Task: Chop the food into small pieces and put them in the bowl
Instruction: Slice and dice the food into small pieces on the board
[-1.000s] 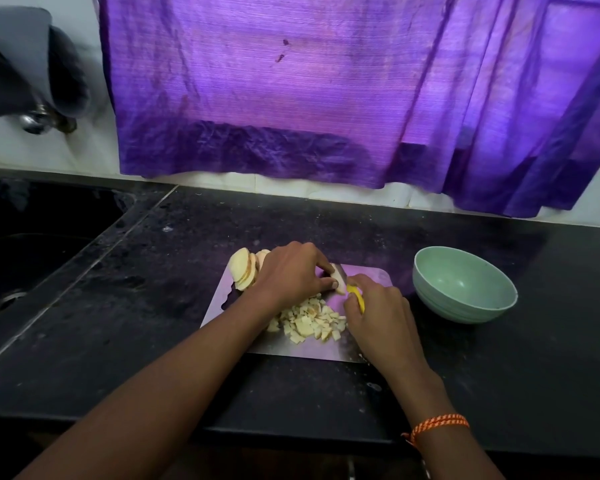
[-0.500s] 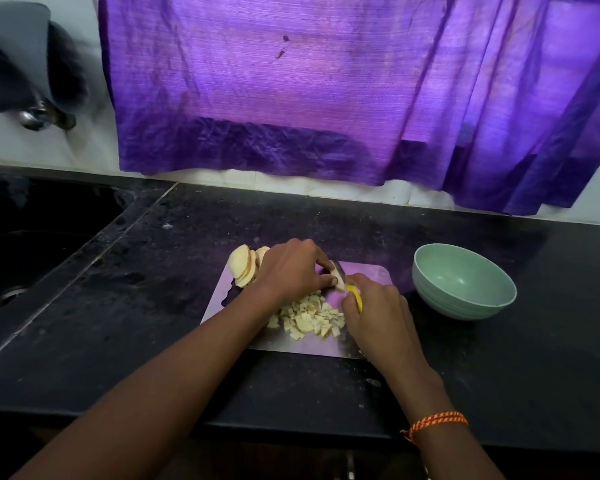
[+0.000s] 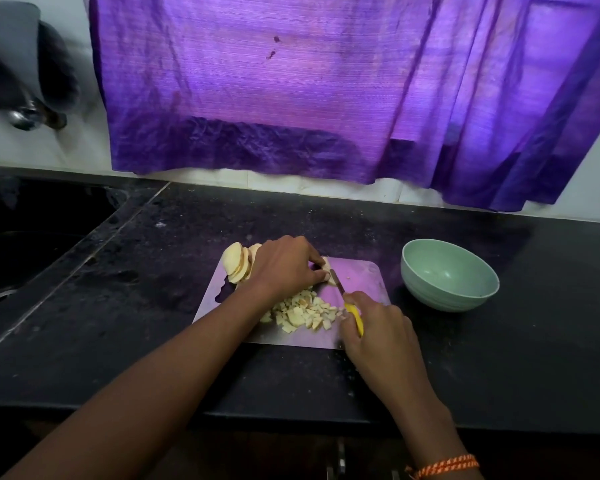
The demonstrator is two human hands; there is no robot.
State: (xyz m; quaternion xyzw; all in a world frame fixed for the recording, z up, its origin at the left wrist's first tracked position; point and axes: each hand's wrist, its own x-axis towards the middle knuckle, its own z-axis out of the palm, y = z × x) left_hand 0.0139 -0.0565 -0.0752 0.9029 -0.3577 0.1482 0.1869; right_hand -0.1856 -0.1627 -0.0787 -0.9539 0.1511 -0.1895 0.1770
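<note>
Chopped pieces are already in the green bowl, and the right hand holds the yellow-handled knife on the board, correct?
Not quite. In the head view the green bowl is empty; the chopped pieces still lie on the board. The right hand does hold the yellow-handled knife.

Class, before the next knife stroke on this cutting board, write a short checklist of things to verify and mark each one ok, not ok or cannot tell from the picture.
1. Right hand grips the knife by its yellow handle: ok.
2. Left hand pins the piece being cut on the cutting board: ok.
3. Left fingertips clear of the blade: cannot tell, they sit right beside it.
4. Chopped pieces lie out of the blade's path: ok, nearer the person.
5. Bowl ready, right of the board: ok, no pieces in it yet.
6. Uncut slices waiting at the board's far left: ok.
</note>
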